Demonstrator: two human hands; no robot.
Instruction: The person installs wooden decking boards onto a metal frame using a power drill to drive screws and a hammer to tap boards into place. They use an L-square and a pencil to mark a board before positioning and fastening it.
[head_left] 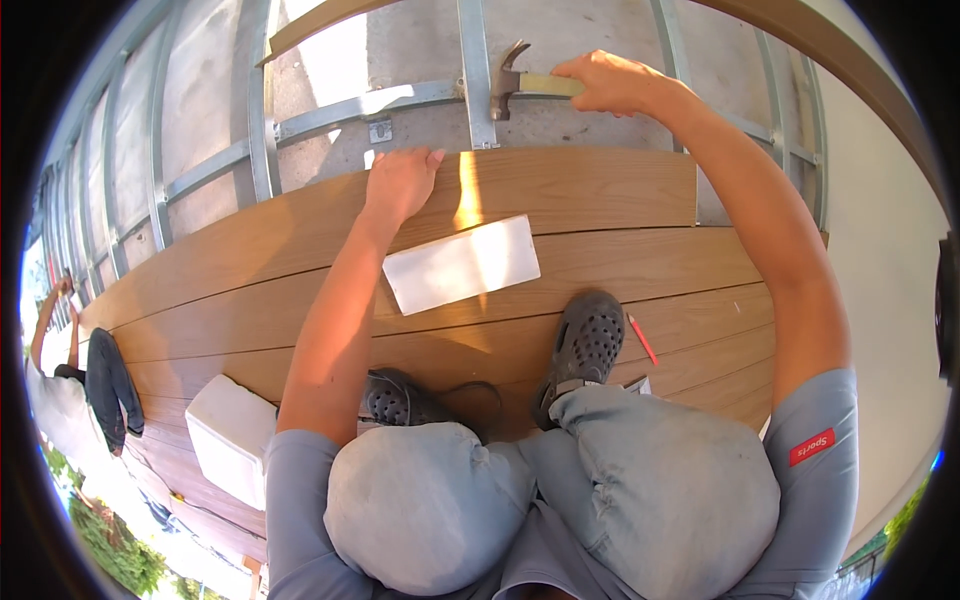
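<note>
Head view: the person crouched on the deck, both arms reaching forward to its far edge.
Deck boards (pixel 600 270): wide brown wood-grain planks ran side to side under the person, a bright strip of sun crossing the farthest one.
Metal frame (pixel 265 130): grey joists and rails lay bare beyond the last board, concrete showing between them.
White block (pixel 232 440): a chunky pale block sat on the boards by the person's left elbow.
White slab (pixel 462 264): a flat pale rectangle lay on the boards just ahead of the shoes, between the two arms.
Shoes (pixel 588 345): dark perforated clogs were planted on the planks, the right one forward of the left.
Hammer (pixel 520 83): a claw hammer with a pale handle lay across the frame, its steel head up against an upright grey rail, well beyond the board edge.
Right hand (pixel 612 82): fingers were wrapped tight round the hammer's handle.
Left hand (pixel 402 182): it was pressed palm down on the far board's edge, fingers curled over the lip, gripping nothing else.
Red pencil (pixel 643 339): a thin red stick lay on a plank just right of the right shoe.
Bracket (pixel 380 131): a small metal plate sat on the concrete near the left hand.
</note>
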